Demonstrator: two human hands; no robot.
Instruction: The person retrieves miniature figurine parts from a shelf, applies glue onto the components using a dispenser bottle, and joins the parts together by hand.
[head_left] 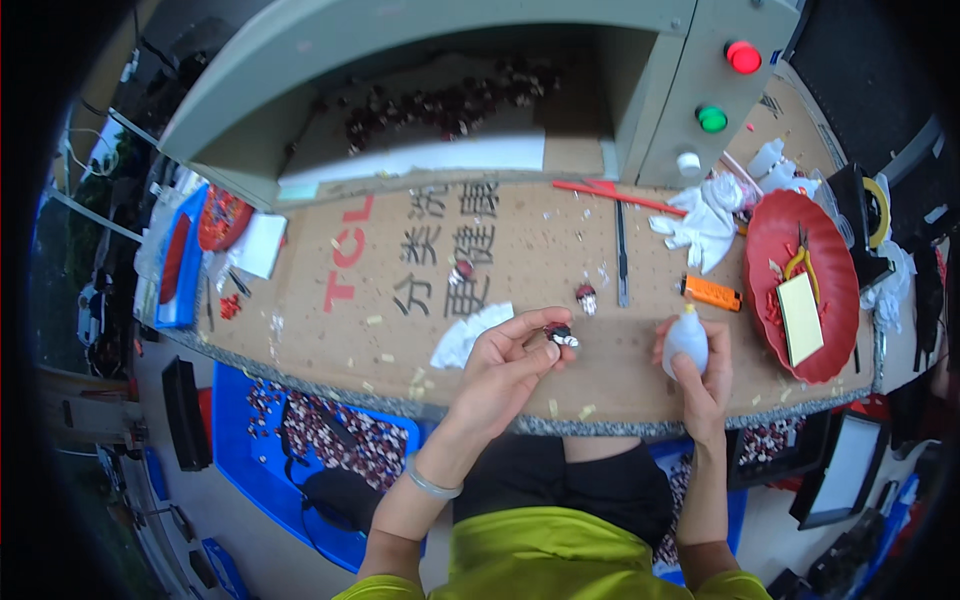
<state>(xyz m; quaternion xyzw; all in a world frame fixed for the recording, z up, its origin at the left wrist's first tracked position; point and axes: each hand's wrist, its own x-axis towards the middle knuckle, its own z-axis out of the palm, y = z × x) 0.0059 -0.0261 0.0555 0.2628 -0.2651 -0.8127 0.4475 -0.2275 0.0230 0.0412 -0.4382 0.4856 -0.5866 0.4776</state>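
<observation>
Between the thumb and fingers of my left hand (502, 372) is a small dark-and-white piece (563, 337), too small to name more closely. My right hand (712, 372) wraps round a white squeeze bottle (686, 342) with a yellowish tip, held upright a short way to the right. Beyond my hands, a similar dark-red-and-white piece (586, 298) lies on the cardboard-covered table (370, 340), with another piece (460, 272) farther left. A white paper scrap (468, 336) lies beside my left hand. Just past the bottle is an orange lighter (712, 293).
A red scalloped tray (758, 240) at right holds yellow-handled pliers (800, 265) and a pale yellow pad (800, 320). A grey machine housing (640, 110) with buttons stands at the back, many pieces inside. Blue bins (228, 420) of pieces sit below the table edge.
</observation>
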